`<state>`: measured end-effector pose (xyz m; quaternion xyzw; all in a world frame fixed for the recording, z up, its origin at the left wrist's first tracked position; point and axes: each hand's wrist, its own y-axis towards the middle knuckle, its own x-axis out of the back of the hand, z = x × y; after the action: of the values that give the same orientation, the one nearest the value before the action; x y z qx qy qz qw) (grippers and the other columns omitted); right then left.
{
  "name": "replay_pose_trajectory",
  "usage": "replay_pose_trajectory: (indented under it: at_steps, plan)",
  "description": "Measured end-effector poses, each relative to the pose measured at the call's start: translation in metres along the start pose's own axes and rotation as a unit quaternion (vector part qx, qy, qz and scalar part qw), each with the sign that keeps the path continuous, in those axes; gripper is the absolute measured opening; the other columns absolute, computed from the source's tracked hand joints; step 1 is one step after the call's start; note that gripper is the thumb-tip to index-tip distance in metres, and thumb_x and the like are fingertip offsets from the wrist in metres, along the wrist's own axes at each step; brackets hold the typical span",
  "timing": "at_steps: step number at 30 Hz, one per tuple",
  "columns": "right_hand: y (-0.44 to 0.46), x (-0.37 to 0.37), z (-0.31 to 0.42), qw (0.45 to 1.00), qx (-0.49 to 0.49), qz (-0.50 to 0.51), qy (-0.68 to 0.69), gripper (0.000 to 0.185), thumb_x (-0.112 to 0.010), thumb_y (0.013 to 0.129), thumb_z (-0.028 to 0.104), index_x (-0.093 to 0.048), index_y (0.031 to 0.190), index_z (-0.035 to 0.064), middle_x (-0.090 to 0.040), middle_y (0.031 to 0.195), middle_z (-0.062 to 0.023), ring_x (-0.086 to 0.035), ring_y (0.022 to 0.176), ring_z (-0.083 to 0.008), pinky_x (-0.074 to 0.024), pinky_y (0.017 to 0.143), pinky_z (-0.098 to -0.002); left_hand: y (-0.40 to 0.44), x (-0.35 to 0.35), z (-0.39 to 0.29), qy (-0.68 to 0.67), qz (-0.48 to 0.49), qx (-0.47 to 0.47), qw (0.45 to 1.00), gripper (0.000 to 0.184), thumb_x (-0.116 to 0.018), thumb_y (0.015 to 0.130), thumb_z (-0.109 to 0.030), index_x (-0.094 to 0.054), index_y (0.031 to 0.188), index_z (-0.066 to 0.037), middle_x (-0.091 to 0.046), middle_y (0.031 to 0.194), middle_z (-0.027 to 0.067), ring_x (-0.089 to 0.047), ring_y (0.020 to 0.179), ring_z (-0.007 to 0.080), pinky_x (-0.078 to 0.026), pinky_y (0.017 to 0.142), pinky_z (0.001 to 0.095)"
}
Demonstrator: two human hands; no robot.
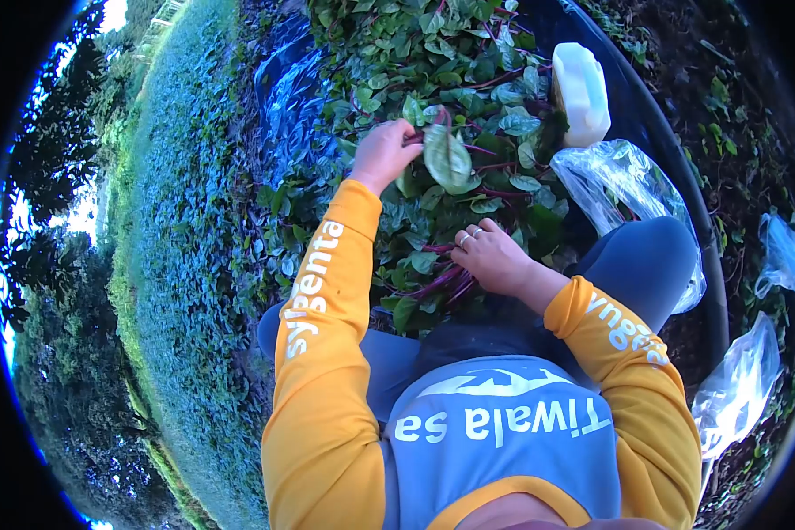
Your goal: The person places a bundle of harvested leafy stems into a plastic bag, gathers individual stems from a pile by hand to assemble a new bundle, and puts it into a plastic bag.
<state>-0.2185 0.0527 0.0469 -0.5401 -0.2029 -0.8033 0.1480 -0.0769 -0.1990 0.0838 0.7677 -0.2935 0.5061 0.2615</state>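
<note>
My left hand (385, 155) pinches a leafy Malabar spinach shoot (448, 159) with a reddish stem, its broad green leaves hanging to the right of the fingertips. Nearer my lap, my right hand (495, 258), with a ring on it, is closed around a bunch of purple-red Malabar spinach stems (442, 284). The stem ends point towards the lower left, and part of the bunch is hidden under the fingers. Dense Malabar spinach plants (415, 53) spread in front of and between both hands.
A whitish plastic container (583, 95) stands at the upper right, above a clear plastic bag (623, 181) beside my knee (645, 256). Further right lie another clear bag (740, 389) and a bluish bag (781, 252). Blue plastic sheeting (293, 97) shows left of the plants.
</note>
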Motion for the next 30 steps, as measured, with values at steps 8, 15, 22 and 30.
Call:
replay_pose_trajectory:
  at_steps: [8,15,22,30]
  plan:
    - [-0.007,0.005,0.005,0.999,0.007,0.033,-0.033,0.016,-0.062,0.083,0.014,-0.068,0.097,0.0120,-0.063,0.105,-0.0067,-0.061,0.107,-0.0217,-0.0413,0.092,-0.0371,0.003,-0.028,-0.017,-0.218,0.282,0.166,0.920,0.039,-0.071,0.089,-0.038,-0.074,0.110,-0.005,-0.075,0.095,0.0093,-0.068,0.088,0.0217,-0.051,0.082,0.0357]
    - [-0.010,-0.001,0.008,0.999,0.013,0.027,-0.039,0.015,-0.062,0.083,0.014,-0.068,0.096,0.0126,-0.064,0.105,-0.0058,-0.061,0.106,-0.0209,-0.0412,0.091,-0.0370,-0.037,-0.033,0.020,-0.130,0.310,0.096,0.937,0.042,-0.071,0.078,-0.006,-0.072,0.119,-0.010,-0.073,0.106,0.0134,-0.068,0.098,0.0241,-0.053,0.089,0.0361]
    - [-0.006,-0.002,0.010,0.998,0.028,0.017,-0.046,0.014,-0.062,0.083,0.015,-0.069,0.095,0.0132,-0.064,0.103,-0.0052,-0.061,0.105,-0.0211,-0.0413,0.091,-0.0367,-0.063,-0.025,0.029,-0.231,0.299,0.162,0.912,0.044,-0.077,0.080,-0.016,-0.070,0.122,-0.005,-0.072,0.106,0.0052,-0.064,0.096,0.0148,-0.050,0.088,0.0331]
    - [-0.006,-0.007,0.010,0.998,0.037,0.003,-0.058,0.015,-0.062,0.082,0.014,-0.068,0.096,0.0130,-0.064,0.103,-0.0061,-0.062,0.105,-0.0219,-0.0414,0.091,-0.0369,-0.041,0.074,0.014,-0.531,0.278,0.298,0.743,0.047,-0.047,0.097,-0.024,-0.060,0.139,-0.008,-0.069,0.122,0.0004,-0.062,0.106,0.0132,-0.045,0.094,0.0312]
